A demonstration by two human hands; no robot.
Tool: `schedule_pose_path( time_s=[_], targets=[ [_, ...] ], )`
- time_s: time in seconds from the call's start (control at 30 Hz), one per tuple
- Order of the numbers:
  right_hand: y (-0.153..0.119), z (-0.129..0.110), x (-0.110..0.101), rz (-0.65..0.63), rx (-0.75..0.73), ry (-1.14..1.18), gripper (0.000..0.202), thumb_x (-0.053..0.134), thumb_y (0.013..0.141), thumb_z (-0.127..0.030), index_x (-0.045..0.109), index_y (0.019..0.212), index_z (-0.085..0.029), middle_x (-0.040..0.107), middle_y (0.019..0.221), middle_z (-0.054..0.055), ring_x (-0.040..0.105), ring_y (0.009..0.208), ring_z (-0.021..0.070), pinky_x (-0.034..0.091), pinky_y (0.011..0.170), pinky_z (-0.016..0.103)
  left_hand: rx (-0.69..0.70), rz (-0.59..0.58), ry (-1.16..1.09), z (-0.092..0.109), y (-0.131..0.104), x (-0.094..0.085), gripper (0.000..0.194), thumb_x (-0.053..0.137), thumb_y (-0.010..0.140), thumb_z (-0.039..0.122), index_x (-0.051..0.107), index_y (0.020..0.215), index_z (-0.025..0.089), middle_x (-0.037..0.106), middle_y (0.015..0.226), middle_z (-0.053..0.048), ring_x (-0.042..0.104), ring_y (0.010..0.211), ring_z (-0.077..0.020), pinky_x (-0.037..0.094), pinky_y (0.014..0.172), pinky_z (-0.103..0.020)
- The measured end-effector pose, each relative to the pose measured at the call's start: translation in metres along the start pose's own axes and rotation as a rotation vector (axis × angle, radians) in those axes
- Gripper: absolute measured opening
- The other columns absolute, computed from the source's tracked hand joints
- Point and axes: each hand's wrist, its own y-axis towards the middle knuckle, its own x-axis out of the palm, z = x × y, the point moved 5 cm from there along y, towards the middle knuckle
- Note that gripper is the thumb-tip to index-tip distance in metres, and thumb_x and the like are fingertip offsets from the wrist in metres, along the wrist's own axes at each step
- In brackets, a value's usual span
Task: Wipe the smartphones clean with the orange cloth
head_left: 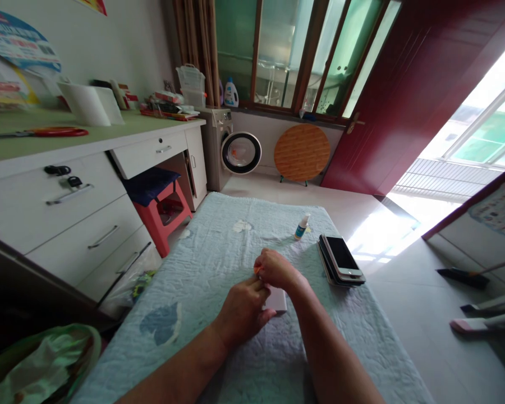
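A small white box-like slab (280,302) lies on the light blue quilted cover, partly hidden under my hands. My left hand (244,306) is closed around it, thumb along the near edge and fingers over the top. Crossing just beyond it, my right hand (278,270) is pinched on a small orange piece (257,270), too covered to name. Farther off, a small spray bottle (302,227) with a white cap stands upright. To the right of my hands, a stack of phones (340,261) has a white, dark-screened one on top.
The quilted cover (219,235) spreads over the low surface before me. Along the left runs a white desk (164,140) with red-handled scissors (59,132). A red stool (164,210) stands under it, a bin (90,348) at lower left. The washing machine door (241,152) hangs open.
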Motion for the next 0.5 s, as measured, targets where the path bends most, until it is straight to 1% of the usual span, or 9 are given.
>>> schedule_pose_path(
  time_s=[0.1, 0.2, 0.3, 0.4, 0.5],
  targets=[
    [0.0017, 0.0021, 0.0014, 0.044, 0.010, -0.005, 0.022, 0.055, 0.082, -0.015, 0.075, 0.088, -0.018, 0.065, 0.090, 0.006, 0.060, 0.085, 0.0151, 0.040, 0.073, 0.022, 0.003, -0.015, 0.003, -0.0005, 0.0004, 0.0007, 0.021, 0.076, 0.076, 0.028, 0.064, 0.090, 0.019, 0.069, 0.098, -0.005, 0.063, 0.095, -0.0246, 0.053, 0.085, -0.037],
    [0.0044, 0.0043, 0.0029, 0.139, 0.030, -0.032, 0.024, 0.051, 0.085, -0.015, 0.075, 0.088, -0.018, 0.065, 0.091, 0.007, 0.058, 0.083, 0.0155, 0.039, 0.072, 0.023, 0.005, -0.023, 0.018, -0.0003, 0.0005, 0.0019, 0.019, 0.074, 0.078, 0.031, 0.065, 0.089, 0.018, 0.069, 0.099, -0.006, 0.063, 0.095, -0.0252, 0.052, 0.087, -0.038],
    [0.0076, 0.0069, 0.0057, 0.215, 0.068, -0.058, 0.024, 0.050, 0.087, -0.016, 0.074, 0.090, -0.018, 0.064, 0.095, 0.008, 0.056, 0.086, 0.0167, 0.039, 0.072, 0.025, 0.011, -0.035, 0.033, 0.0003, 0.0008, 0.0028, 0.023, 0.071, 0.081, 0.038, 0.065, 0.087, 0.017, 0.068, 0.094, -0.007, 0.064, 0.091, -0.0259, 0.053, 0.083, -0.038],
    [0.0098, 0.0084, 0.0083, 0.231, 0.103, -0.070, 0.025, 0.050, 0.088, -0.017, 0.074, 0.092, -0.017, 0.063, 0.098, 0.009, 0.055, 0.090, 0.0181, 0.040, 0.073, 0.025, 0.025, -0.039, 0.019, 0.0009, 0.0014, 0.0020, 0.030, 0.067, 0.083, 0.046, 0.064, 0.085, 0.016, 0.067, 0.090, -0.007, 0.063, 0.088, -0.0258, 0.053, 0.080, -0.037],
    [0.0095, 0.0066, 0.0090, 0.192, 0.096, -0.064, 0.025, 0.050, 0.087, -0.015, 0.074, 0.091, -0.017, 0.063, 0.098, 0.010, 0.056, 0.092, 0.0192, 0.040, 0.073, 0.025, 0.013, -0.032, 0.015, 0.0007, 0.0014, 0.0006, 0.025, 0.069, 0.082, 0.042, 0.063, 0.083, 0.018, 0.067, 0.092, -0.006, 0.063, 0.089, -0.0254, 0.052, 0.080, -0.037]
  ],
)
